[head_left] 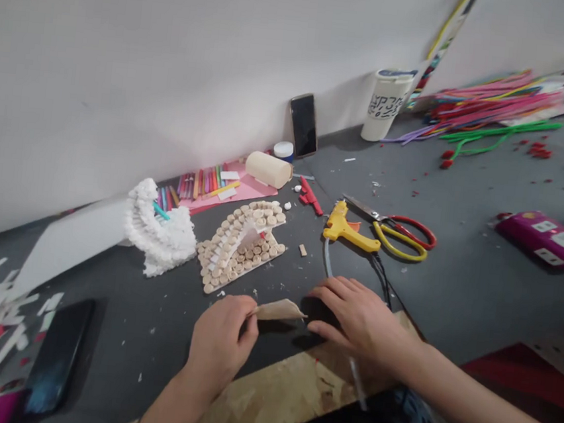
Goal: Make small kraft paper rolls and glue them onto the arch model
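In the head view, your left hand point(223, 335) was closed, pinching one end of a thin, flat beige strip point(280, 311) between thumb and fingers, so the strip stuck out sideways above the dark grey tabletop point(160, 333), probably to leave most of its length free. Your right hand point(357, 312) was open, its thumb and fingers parted around the strip's far end; whether they touched it you could not tell. Just beyond your hands lay an arched model of coiled beige rolls on a flat base point(243, 248), with a white, rough-textured arched model point(164, 237) to its left. A yellow glue gun point(345, 227) lay on its side just beside scissors with red and yellow handles point(385, 219), both seemingly put there for an easy reach by your right hand. Farther back, a black smartphone point(304, 124) leaned against the pale wall point(177, 62), which appeared to keep it upright, and a white patterned tumbler point(386, 108) stood to its right. A stained brown sheet point(264, 396) lay along the near edge below your hands, perhaps to shield the surface.
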Action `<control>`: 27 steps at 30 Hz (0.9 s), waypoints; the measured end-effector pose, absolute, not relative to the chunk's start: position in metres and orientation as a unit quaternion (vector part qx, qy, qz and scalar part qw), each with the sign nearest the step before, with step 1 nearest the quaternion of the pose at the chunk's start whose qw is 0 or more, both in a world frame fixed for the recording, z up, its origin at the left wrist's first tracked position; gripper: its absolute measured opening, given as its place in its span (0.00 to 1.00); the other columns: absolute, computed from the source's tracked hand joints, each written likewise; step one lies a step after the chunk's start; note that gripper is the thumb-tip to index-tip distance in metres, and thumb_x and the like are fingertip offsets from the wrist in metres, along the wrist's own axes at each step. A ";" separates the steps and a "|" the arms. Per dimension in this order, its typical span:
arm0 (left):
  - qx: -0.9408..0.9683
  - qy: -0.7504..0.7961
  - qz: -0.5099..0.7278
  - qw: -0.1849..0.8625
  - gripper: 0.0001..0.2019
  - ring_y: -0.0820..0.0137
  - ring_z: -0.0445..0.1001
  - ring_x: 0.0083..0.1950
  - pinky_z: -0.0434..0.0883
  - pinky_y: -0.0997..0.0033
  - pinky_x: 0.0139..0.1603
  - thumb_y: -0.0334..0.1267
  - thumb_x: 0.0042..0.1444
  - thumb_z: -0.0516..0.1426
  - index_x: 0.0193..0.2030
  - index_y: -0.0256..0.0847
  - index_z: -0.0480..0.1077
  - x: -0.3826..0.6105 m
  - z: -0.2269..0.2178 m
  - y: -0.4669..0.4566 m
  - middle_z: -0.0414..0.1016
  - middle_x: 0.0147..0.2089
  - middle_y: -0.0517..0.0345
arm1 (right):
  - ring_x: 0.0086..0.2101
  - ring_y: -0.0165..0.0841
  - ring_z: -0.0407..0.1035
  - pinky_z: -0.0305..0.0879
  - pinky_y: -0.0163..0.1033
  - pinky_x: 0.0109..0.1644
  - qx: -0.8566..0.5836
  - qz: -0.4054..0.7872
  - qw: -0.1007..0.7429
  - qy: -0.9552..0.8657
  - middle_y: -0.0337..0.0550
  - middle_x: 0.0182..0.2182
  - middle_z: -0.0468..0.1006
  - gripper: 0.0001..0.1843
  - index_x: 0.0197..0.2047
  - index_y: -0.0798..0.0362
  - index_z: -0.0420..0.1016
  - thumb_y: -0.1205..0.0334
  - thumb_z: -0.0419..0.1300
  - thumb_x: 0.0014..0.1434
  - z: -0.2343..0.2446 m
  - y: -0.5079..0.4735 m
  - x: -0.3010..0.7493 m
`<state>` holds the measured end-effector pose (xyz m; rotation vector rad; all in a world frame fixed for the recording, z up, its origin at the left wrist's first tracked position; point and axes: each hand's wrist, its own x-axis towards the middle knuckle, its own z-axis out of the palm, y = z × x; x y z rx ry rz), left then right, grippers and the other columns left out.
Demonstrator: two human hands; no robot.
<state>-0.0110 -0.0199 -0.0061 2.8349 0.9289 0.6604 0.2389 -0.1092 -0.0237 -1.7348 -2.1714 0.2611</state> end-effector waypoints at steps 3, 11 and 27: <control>0.901 0.344 0.262 0.033 0.06 0.68 0.78 0.37 0.71 0.71 0.38 0.31 0.61 0.52 0.42 0.43 0.68 -0.016 -0.007 -0.011 0.79 0.38 0.57 | 0.36 0.41 0.72 0.62 0.46 0.41 -0.654 0.053 0.124 -0.745 0.47 0.35 0.77 0.13 0.41 0.52 0.75 0.52 0.55 0.67 -0.025 -0.109 0.258; 0.934 0.226 0.277 0.009 0.05 0.66 0.77 0.38 0.71 0.69 0.39 0.29 0.60 0.53 0.35 0.42 0.66 -0.008 -0.024 -0.019 0.79 0.37 0.55 | 0.34 0.41 0.73 0.62 0.44 0.38 -0.691 0.006 0.026 -0.723 0.45 0.34 0.78 0.10 0.40 0.51 0.75 0.59 0.54 0.67 -0.017 -0.097 0.286; 0.939 0.183 0.273 0.106 0.07 0.65 0.73 0.36 0.71 0.66 0.37 0.25 0.58 0.52 0.37 0.41 0.65 -0.008 -0.031 -0.024 0.77 0.35 0.55 | 0.45 0.46 0.70 0.66 0.48 0.48 -0.705 -0.032 0.140 -0.695 0.53 0.45 0.80 0.14 0.51 0.56 0.72 0.64 0.51 0.65 -0.036 -0.054 0.348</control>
